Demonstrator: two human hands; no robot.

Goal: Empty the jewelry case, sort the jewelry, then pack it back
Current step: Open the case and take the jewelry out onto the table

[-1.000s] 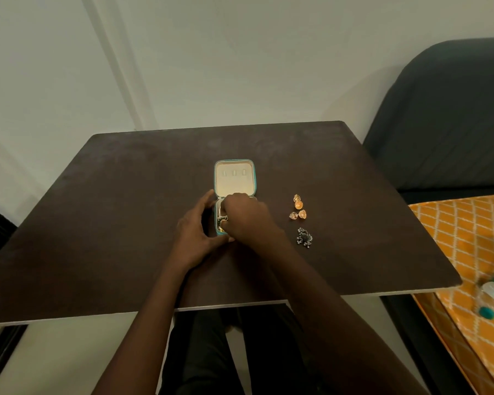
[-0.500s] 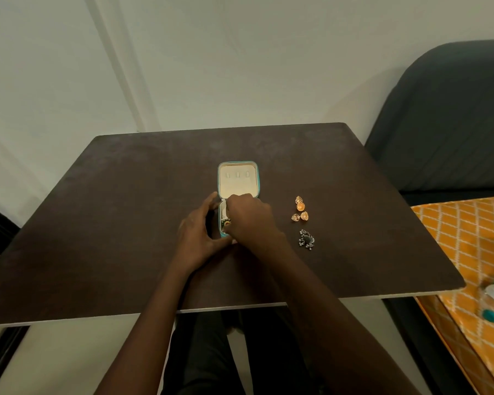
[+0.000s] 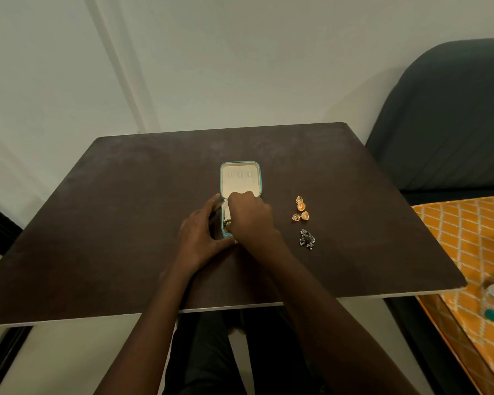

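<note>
Plain pale wall behind, dark brown table (image 3: 111,223) in front, w/ a dark sofa (image 3: 454,124) and an orange patterned cloth (image 3: 468,238) off to the right. Left hand (image 3: 198,238) is cupped against the near-left side of the teal jewelry case (image 3: 240,178), steadying it; it grips nothing else. The case sits mid-table, lid open and standing at the far side, cream lining showing. Right hand (image 3: 250,218) covers the lower tray, fingers curled down inside; can't tell whether it has a piece pinched yet. A bit of jewelry shows at the tray's left edge. To the right, apart from the case, lie two gold earrings (image 3: 301,208) and, nearer, a dark beaded piece (image 3: 307,238). Looks like emptying is part done. Best approach: keep the base pinned, lift one piece straight up so nothing snags, set it w/ its match. Vs. a second ago, hands and the laid-out pieces sit about the same; only the view has shifted slightly.
</note>
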